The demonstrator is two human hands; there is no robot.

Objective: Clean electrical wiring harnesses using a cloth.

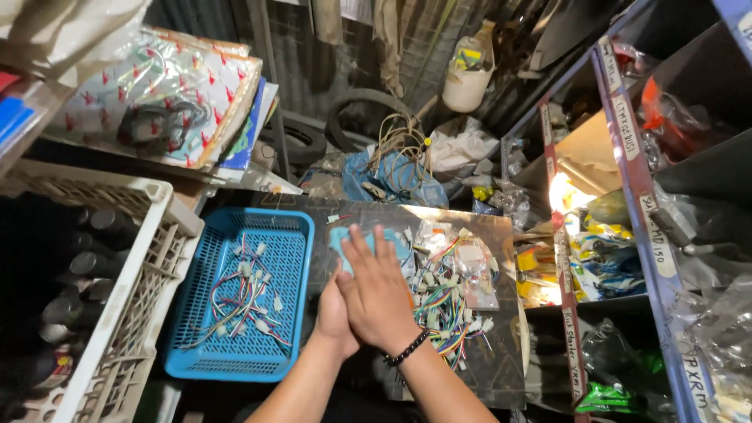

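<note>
Both hands lay stacked on the dark board (486, 345), the right hand (377, 294) flat over the left hand (333, 313), fingers straight and together, gripping nothing. They pressed on a light-blue cloth (345, 235), which peeked out past the fingertips. A blue basket (196, 345) of wired connectors (243, 301) sat just left, and a loose heap of coloured wire harnesses (446, 305) lay right

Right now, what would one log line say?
hands: right over left, flat on board | basket: wires | wires beside
</note>
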